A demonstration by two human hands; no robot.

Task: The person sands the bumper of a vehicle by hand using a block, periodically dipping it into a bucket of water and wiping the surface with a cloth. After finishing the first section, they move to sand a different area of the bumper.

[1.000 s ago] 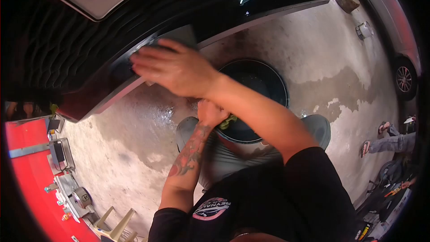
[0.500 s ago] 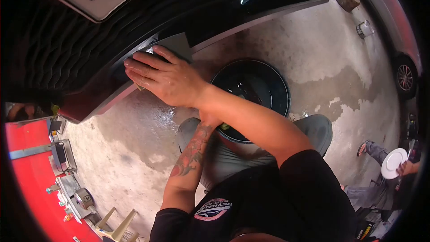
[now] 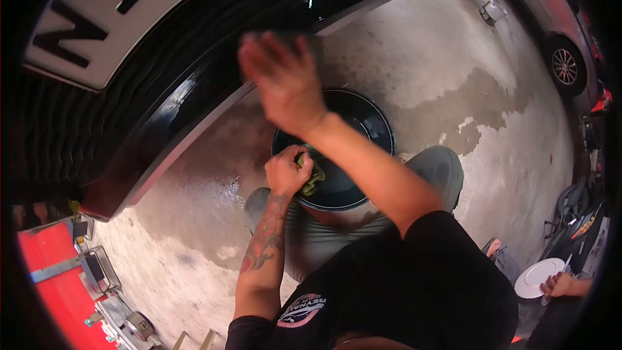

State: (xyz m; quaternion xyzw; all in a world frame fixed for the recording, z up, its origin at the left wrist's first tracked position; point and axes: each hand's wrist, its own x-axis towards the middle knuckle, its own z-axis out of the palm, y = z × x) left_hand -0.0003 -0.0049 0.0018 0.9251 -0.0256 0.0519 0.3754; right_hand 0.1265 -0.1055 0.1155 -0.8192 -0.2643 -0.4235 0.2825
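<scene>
My left hand (image 3: 287, 170), on the tattooed arm, is closed on a crumpled green cloth (image 3: 312, 178) over the near left rim of a round black tub (image 3: 391, 135). Water appears to be in the tub. Higher up, my right hand (image 3: 282, 81) is smeared by motion at the lower edge of a black car bumper (image 3: 178, 100). Its palm side faces the bumper, and whether a sheet is under the fingers cannot be made out. A wet shine marks the bumper to the left of this hand.
A number plate (image 3: 97, 26) sits above the bumper grille. The concrete floor (image 3: 194, 220) has wet patches. At right are a parked car's wheel (image 3: 565, 67), a can (image 3: 494, 11), and another person's hand (image 3: 558, 284) with a white disc (image 3: 538, 277). Metal equipment (image 3: 110, 314) stands lower left.
My right hand has moved right and up along the bumper edge; the grey sheet under it earlier is no longer clear. My left hand and the green cloth have come into view. The view has shifted.
</scene>
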